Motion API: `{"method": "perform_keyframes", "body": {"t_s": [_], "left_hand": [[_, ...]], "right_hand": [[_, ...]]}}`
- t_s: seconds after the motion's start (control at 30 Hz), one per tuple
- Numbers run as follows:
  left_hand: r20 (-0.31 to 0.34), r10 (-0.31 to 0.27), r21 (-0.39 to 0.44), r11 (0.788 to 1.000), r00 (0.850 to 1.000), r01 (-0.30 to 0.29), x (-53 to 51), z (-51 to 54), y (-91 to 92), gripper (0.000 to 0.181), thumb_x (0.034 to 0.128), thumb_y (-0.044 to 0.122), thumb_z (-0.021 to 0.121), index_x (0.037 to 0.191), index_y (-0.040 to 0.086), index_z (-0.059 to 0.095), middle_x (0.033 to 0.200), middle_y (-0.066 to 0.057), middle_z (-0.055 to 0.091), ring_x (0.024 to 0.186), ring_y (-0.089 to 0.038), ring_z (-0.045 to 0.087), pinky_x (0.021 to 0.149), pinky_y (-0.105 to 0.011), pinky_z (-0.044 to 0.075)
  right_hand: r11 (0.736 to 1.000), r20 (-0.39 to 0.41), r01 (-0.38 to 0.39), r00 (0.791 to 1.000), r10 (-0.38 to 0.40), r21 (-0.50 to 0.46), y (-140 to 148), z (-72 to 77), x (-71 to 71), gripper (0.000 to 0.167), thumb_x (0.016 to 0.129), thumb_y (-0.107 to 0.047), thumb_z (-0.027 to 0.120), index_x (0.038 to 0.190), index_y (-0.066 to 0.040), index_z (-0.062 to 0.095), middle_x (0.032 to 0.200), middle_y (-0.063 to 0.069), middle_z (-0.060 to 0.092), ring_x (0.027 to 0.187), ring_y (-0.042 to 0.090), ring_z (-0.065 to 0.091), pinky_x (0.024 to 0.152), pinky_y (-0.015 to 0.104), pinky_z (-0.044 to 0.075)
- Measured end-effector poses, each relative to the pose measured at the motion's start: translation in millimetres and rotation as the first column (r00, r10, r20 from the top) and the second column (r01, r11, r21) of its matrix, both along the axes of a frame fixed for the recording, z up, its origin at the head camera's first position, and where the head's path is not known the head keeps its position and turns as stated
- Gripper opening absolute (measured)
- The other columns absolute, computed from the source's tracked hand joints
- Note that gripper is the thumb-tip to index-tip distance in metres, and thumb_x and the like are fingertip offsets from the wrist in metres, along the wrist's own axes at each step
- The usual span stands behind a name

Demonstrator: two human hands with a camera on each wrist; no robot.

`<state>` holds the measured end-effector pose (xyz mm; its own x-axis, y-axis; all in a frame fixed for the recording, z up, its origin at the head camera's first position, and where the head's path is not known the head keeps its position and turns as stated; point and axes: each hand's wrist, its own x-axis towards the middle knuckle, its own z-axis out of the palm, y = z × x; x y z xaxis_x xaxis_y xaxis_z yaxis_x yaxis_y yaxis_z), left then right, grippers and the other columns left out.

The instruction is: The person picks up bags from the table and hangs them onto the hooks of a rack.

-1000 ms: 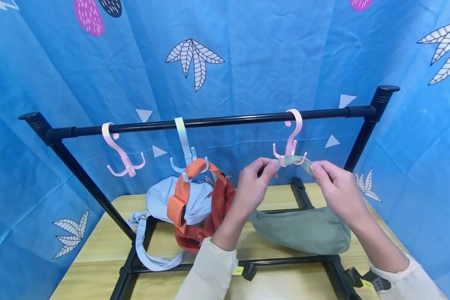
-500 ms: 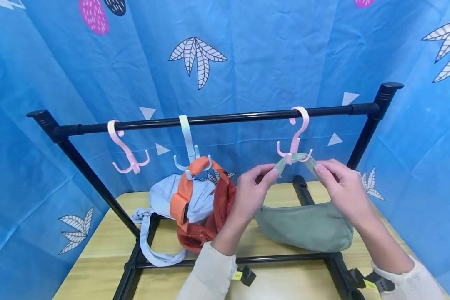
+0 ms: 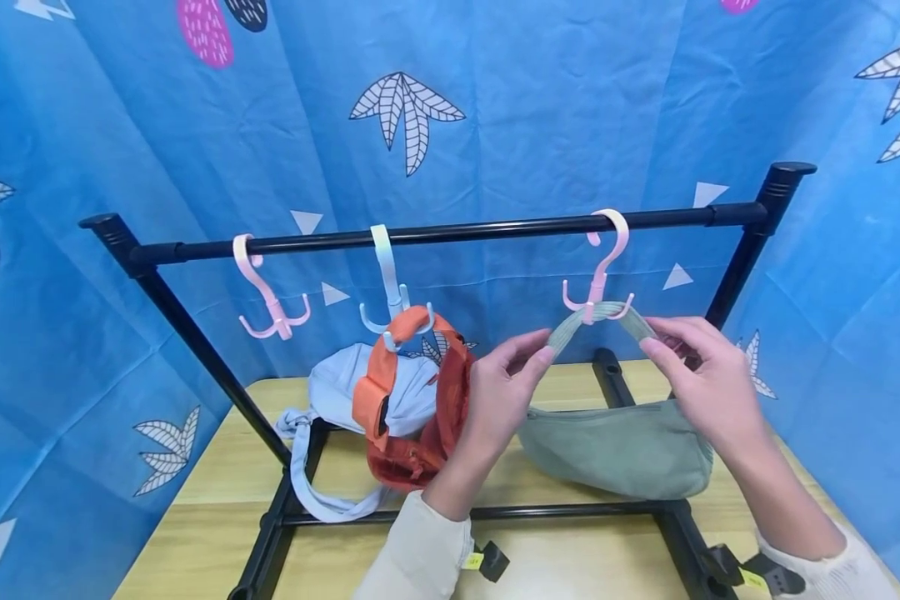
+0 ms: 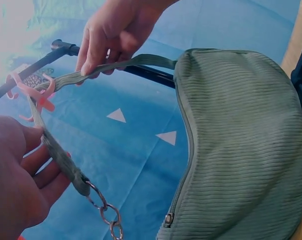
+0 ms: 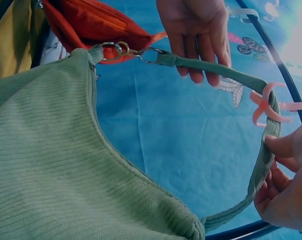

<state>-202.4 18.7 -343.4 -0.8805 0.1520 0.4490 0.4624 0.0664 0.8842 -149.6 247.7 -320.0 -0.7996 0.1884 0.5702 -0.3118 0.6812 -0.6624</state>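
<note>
A green corduroy shoulder bag (image 3: 618, 450) hangs by its strap (image 3: 603, 310), which is looped over the pink rotating hook (image 3: 596, 287) on the right of the rack. My left hand (image 3: 506, 387) holds the left side of the strap between thumb and fingers, above the metal chain links (image 4: 108, 212) that join it to the bag. On the other side, my right hand (image 3: 708, 379) pinches the strap just below the hook, as the right wrist view also shows. The bag's body hangs low between my forearms, partly covered by the right one.
A black rack bar (image 3: 487, 228) also carries a light blue hook (image 3: 392, 283) and a pink hook (image 3: 273, 308) at left. An orange-red bag (image 3: 412, 454) hangs from the blue hook. Behind it is a pale blue bag (image 3: 337, 387). A patterned blue cloth (image 3: 495, 108) stands behind.
The strap has risen into a taller arch over the pink hook as my hands spread slightly apart along it. The whole head view has shifted a little, moving the scene rightward.
</note>
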Motion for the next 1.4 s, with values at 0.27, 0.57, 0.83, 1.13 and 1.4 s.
{"method": "perform_keyframes", "body": {"t_s": [0.27,0.57,0.83,1.13,1.4], "left_hand": [[-0.088,0.024,-0.055,0.998,0.996,-0.028,5.1,-5.4,-3.4,0.031,0.0986,0.026,0.073,0.128,0.016,0.074,0.120,-0.003,0.078,0.107,-0.014,0.075,0.092,-0.030,0.061],[-0.156,0.021,-0.094,0.995,0.988,-0.036,8.4,-7.4,-11.8,0.032,0.0983,0.018,0.072,0.130,0.013,0.073,0.124,-0.005,0.076,0.106,-0.016,0.076,0.090,-0.031,0.062],[-0.173,-0.021,-0.151,0.988,0.985,-0.005,15.1,-10.7,-18.6,0.033,0.0993,0.021,0.071,0.131,0.012,0.072,0.128,-0.004,0.075,0.107,-0.013,0.076,0.087,-0.021,0.060],[-0.218,-0.082,-0.194,0.980,0.973,0.039,26.0,-14.6,-30.7,0.029,0.0990,0.018,0.071,0.128,0.012,0.073,0.127,-0.003,0.075,0.106,-0.013,0.076,0.089,-0.023,0.060],[-0.220,-0.112,-0.212,0.975,0.969,0.064,33.3,-17.7,-38.6,0.026,0.0992,0.018,0.071,0.124,0.014,0.075,0.125,-0.002,0.076,0.105,-0.012,0.075,0.088,-0.031,0.062]], "right_hand": [[1.000,-0.038,0.019,0.999,-0.019,0.003,0,0.7,4.6,0.033,0.099,-0.019,0.071,0.131,-0.011,0.071,0.106,-0.010,0.059,0.085,-0.002,0.054,0.069,0.005,0.045],[1.000,-0.045,0.016,0.999,-0.015,0.022,0,4.0,7.1,0.032,0.098,-0.019,0.073,0.128,-0.011,0.072,0.109,-0.007,0.060,0.085,-0.004,0.054,0.067,0.005,0.045],[0.999,-0.094,0.036,0.995,-0.032,0.037,1,1.5,11.8,0.032,0.095,-0.014,0.075,0.127,-0.010,0.072,0.110,-0.003,0.062,0.085,-0.005,0.052,0.067,0.005,0.042],[0.996,-0.222,0.037,0.975,-0.018,0.083,-1,-1.0,17.8,0.035,0.086,0.001,0.081,0.120,-0.004,0.075,0.108,0.005,0.066,0.086,-0.010,0.051,0.077,0.002,0.037],[0.991,-0.206,0.017,0.979,0.011,0.132,-4,-5.5,21.9,0.036,0.085,-0.001,0.083,0.119,-0.007,0.075,0.110,0.009,0.068,0.089,-0.014,0.051,0.076,0.000,0.040]]}}
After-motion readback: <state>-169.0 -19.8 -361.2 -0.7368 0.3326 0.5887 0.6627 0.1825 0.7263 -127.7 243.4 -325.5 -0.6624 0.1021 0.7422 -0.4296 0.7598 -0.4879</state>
